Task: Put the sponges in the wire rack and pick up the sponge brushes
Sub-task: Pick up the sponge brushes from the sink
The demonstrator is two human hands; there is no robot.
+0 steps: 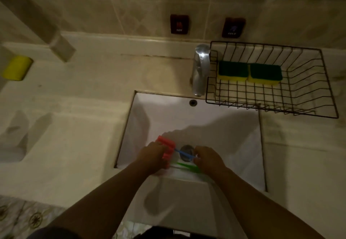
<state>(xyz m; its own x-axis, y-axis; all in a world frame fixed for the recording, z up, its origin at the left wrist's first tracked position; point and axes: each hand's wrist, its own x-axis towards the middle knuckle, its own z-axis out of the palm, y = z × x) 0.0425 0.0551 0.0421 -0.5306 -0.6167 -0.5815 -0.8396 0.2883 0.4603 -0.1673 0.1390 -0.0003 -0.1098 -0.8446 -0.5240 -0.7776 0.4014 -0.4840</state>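
In the white rectangular sink basin [234, 145], near its round metal drain [186, 151], my left hand [152, 156] curled its fingers over the ribbed coral-pink foam heads [166, 147] of the sponge brushes. My right hand [207, 159] pinched their thin plastic handles, one blue [184, 153], one green [187, 166]. Farther back, beside the chrome tap [200, 68], the black wire rack [309, 96] sat on the beige stone counter [74, 126], containing two yellow sponges with green scouring tops [250, 72], side by side and touching. A yellow block [16, 67] lay far left.
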